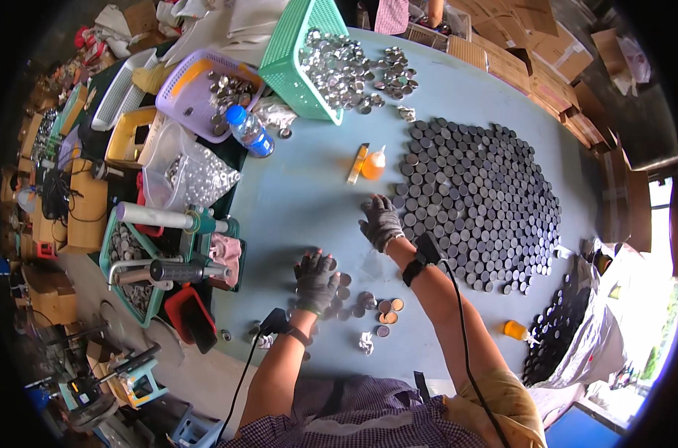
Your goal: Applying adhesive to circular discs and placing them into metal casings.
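Note:
My left hand [316,282], in a grey fingerless glove, lies palm down on the table with its fingers stretched out, open. Small round metal discs [343,293] lie beside and partly beneath it. My right hand [382,220], gloved the same way, is open and flat at the left edge of a broad single layer of dark round discs [473,201]. Its fingertips are beside the outermost discs; whether they touch one I cannot tell. Ahead of it stand an orange squeeze bottle [374,164] and a slim orange-yellow box [358,163]. Several tan-topped discs [390,306] sit between my forearms.
A green basket [279,71] lies tipped, shiny discs [339,71] spilling out. A blue-capped water bottle [250,131] and a purple basket [197,89] are beside it. A hand press [178,246] stands at the left edge. Another orange bottle [516,330] lies right of my right arm.

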